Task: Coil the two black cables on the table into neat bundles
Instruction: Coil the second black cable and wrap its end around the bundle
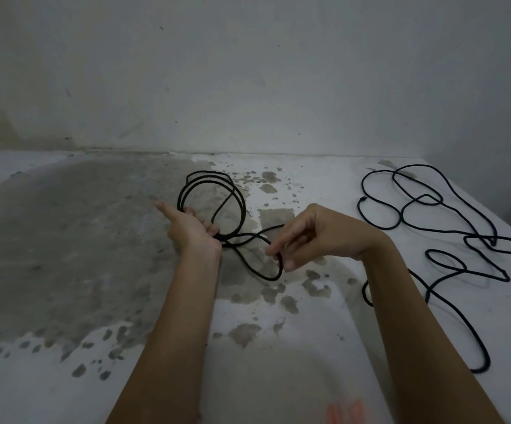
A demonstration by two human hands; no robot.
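The left hand (191, 229) has its grip clamped on the base of the coiled black cable (243, 206), loops raised above the stained desk (64, 240) (index finger pointing outward). The right hand (318, 234) has its grip pinched on that cable's loose tail. The second black cable (359, 211) sprawls uncoiled at right.

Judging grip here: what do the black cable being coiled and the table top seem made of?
Cable being coiled: probably a matte rubbery or braided jacket; no shine, bends in soft loops. Table top: seemingly concrete or stone under white paint, which has worn away to rough grey patches.
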